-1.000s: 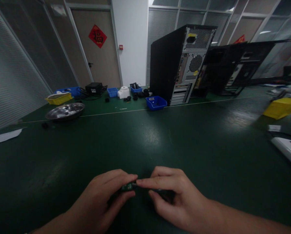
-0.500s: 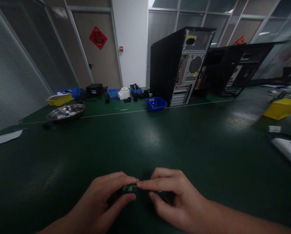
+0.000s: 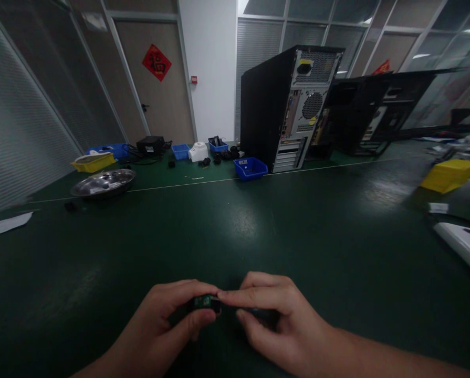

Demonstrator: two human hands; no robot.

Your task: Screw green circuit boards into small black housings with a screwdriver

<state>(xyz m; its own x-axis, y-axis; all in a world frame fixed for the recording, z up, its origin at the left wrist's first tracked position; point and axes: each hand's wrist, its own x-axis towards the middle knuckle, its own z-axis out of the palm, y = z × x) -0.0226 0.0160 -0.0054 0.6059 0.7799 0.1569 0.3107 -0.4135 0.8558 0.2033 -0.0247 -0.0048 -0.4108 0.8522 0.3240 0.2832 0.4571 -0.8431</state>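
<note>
Low over the green table [image 3: 235,252], my left hand [image 3: 167,317] pinches a small green circuit board [image 3: 202,302] between thumb and fingers. A dark part shows at the board's right end. From the right, the index finger of my right hand [image 3: 284,315] reaches across and its tip touches that end. Under the right fingers, beside the thumb, lies something dark and thin, mostly hidden; I cannot make out what it is.
A black computer tower [image 3: 270,105] stands at the back beside a blue bin [image 3: 250,169]. Further left is a steel dish [image 3: 104,184] near a yellow tray [image 3: 93,163]. On the right are a yellow bin [image 3: 449,176] and a white device [image 3: 461,239].
The board has tilted slightly in my left hand, so more of its dark end shows. My right hand has shifted a little left, its fingertip still at the board.
</note>
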